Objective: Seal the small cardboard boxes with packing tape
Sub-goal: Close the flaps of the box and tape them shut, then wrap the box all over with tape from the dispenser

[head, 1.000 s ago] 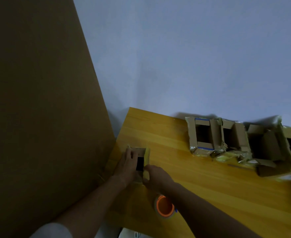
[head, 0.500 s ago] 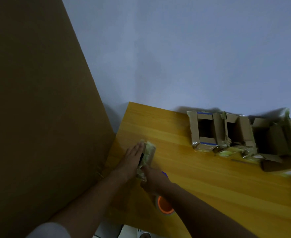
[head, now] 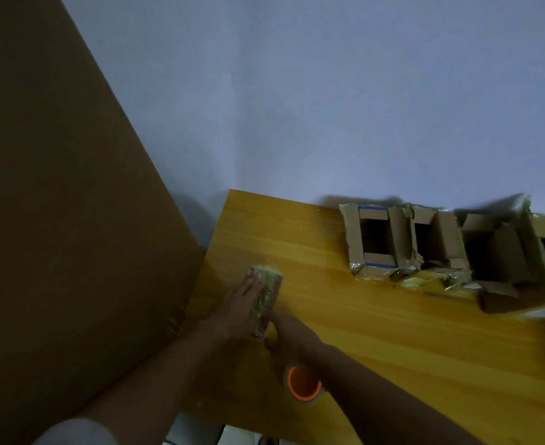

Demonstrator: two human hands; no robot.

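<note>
My left hand lies flat, fingers straight and together, pressing the small taped box on the table at 7 o'clock. My right hand touches the box's near end; I cannot tell its grip. The tape roll sits at 6 o'clock. Open boxes stand at 3 o'clock.

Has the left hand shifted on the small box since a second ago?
Yes. The left hand now lies flat with straight fingers along the small box, reaching farther from the tape roll; earlier they curled at its edge.
</note>
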